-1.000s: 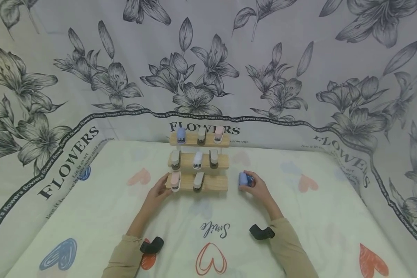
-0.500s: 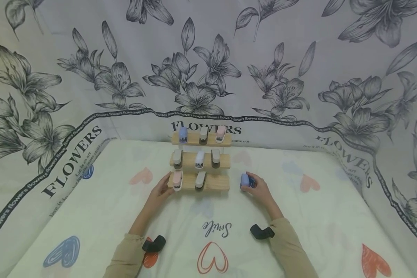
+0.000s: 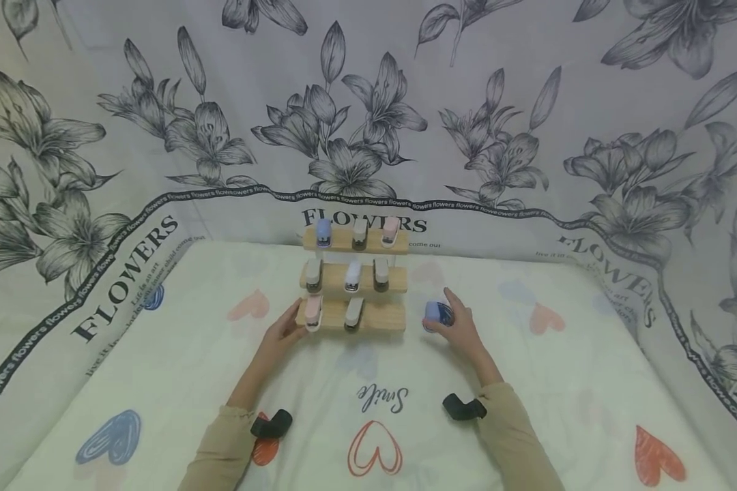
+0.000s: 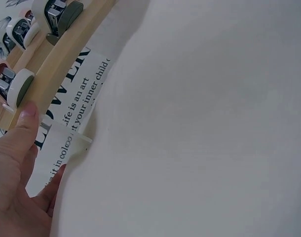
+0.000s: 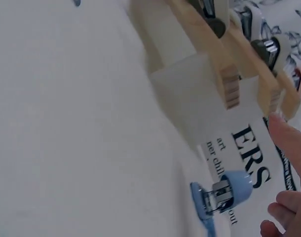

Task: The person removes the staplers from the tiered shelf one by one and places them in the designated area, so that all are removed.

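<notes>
A small blue stapler (image 3: 433,314) sits just right of the lowest step of a three-tier wooden rack (image 3: 374,320), on a cream cloth printed with hearts (image 3: 160,368) that covers the desk. The right hand (image 3: 460,329) is around it from the right and behind: in the head view the fingers curl about the stapler's far and right sides while the blue body shows at the left edge of the grip. In the right wrist view the stapler (image 5: 224,193) appears with its metal mouth open toward the cloth, one fingertip above it and others curled below right; whether the fingers actually press on it there is hard to tell. The left hand (image 3: 284,333) rests at the left end of the rack's bottom step, with its thumb (image 4: 19,131) flat against the wooden edge and the fingers relaxed, closing on nothing. Right beside that thumb is a pink stapler (image 3: 313,311), with a grey stapler (image 3: 353,314) further along the same step. Six more staplers stand on the two upper steps.
</notes>
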Action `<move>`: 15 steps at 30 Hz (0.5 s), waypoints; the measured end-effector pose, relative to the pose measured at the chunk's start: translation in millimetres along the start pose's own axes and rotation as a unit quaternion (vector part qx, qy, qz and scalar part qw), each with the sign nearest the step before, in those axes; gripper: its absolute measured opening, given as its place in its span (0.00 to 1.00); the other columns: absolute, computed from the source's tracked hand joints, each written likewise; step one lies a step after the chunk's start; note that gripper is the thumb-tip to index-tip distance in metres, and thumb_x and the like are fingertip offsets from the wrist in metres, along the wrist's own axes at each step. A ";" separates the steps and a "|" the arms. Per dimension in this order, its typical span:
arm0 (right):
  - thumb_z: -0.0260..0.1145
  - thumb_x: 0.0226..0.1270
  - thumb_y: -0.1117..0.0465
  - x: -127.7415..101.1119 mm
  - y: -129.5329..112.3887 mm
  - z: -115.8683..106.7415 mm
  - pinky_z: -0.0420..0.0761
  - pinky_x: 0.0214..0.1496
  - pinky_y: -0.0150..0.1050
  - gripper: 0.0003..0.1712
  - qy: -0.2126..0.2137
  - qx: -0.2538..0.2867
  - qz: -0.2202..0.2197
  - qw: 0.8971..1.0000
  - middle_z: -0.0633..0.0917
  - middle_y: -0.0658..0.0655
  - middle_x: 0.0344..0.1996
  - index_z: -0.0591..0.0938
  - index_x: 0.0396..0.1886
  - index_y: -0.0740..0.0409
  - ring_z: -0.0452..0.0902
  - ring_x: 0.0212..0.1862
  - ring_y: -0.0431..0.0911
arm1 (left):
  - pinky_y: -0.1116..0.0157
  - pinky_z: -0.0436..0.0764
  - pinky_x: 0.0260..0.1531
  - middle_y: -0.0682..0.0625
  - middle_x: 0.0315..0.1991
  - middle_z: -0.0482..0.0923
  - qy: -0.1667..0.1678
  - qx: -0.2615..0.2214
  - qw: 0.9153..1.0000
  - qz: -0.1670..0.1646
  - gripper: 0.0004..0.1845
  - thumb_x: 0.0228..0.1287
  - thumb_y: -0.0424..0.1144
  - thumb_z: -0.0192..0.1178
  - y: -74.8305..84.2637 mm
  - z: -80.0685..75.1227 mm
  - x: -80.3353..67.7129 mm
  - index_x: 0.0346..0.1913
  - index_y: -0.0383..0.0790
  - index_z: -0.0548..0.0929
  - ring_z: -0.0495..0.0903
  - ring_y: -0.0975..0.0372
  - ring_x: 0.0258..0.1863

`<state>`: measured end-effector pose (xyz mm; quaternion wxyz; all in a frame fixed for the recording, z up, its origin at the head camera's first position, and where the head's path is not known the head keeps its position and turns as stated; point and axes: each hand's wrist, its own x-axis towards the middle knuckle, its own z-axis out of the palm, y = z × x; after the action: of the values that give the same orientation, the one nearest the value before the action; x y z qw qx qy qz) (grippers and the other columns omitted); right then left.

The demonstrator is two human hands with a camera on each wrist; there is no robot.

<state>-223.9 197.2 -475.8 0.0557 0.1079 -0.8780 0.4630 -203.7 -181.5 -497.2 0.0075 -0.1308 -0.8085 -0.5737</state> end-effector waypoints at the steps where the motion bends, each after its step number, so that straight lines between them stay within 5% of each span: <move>1: 0.68 0.51 0.45 0.4 -4.1 -1.3 0.65 0.49 0.54 0.51 0.005 -0.002 0.004 1.000 0.56 0.64 0.65 0.53 0.68 0.60 0.57 0.49 0.57 | 0.51 0.65 0.52 0.39 0.65 0.52 0.000 0.001 1.000 -0.003 0.36 0.62 0.44 0.55 1.1 -0.5 -0.3 0.69 0.42 0.51 0.69 0.46 0.53; 5: 0.67 0.55 0.54 -5.1 -32.4 -6.4 0.65 0.31 0.38 0.44 -0.008 0.017 -0.012 1.000 0.67 0.63 0.57 0.56 0.68 0.59 0.59 0.32 0.48 | 0.49 0.67 0.50 0.36 0.62 0.60 0.005 -0.006 1.000 -0.004 0.35 0.62 0.40 0.56 13.4 -1.4 -3.8 0.68 0.39 0.52 0.72 0.45 0.49; 9: 0.64 0.59 0.59 -16.6 -66.9 -4.6 0.61 0.24 0.32 0.39 -0.079 0.069 -0.009 0.995 0.71 0.59 0.30 0.58 0.67 0.58 0.58 0.24 0.44 | 0.47 0.68 0.48 0.33 0.59 0.62 0.020 -0.005 1.000 0.014 0.33 0.62 0.33 0.55 25.7 0.8 -8.2 0.67 0.33 0.54 0.73 0.43 0.45; 11: 0.64 0.60 0.61 -21.1 -82.6 -0.5 0.62 0.23 0.32 0.38 -0.106 0.084 -0.005 0.991 0.71 0.58 0.24 0.58 0.67 0.60 0.61 0.23 0.45 | 0.49 0.69 0.47 0.33 0.60 0.61 0.028 0.001 0.999 0.019 0.32 0.62 0.32 0.55 29.0 0.7 -8.7 0.66 0.31 0.55 0.74 0.44 0.44; 13: 0.62 0.61 0.63 -24.5 -93.6 4.8 0.68 0.25 0.33 0.38 -0.141 0.126 0.002 0.982 0.76 0.62 0.30 0.56 0.67 0.62 0.67 0.22 0.49 | 0.49 0.69 0.48 0.34 0.62 0.58 0.030 -0.002 0.999 0.022 0.31 0.62 0.31 0.55 29.6 0.9 -8.7 0.66 0.31 0.55 0.74 0.45 0.44; 15: 0.61 0.61 0.63 -26.2 -99.8 11.3 0.74 0.30 0.36 0.38 -0.174 0.161 0.014 0.971 0.75 0.65 0.49 0.54 0.67 0.64 0.72 0.23 0.51 | 0.50 0.69 0.47 0.34 0.62 0.58 0.031 -0.001 0.999 0.021 0.31 0.62 0.32 0.55 29.5 0.2 -8.1 0.66 0.31 0.56 0.74 0.47 0.44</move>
<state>-174.3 136.8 -407.4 -0.1227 0.1819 -0.7897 0.5729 -189.3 -173.8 -471.3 0.0442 -0.1295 -0.8042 -0.5784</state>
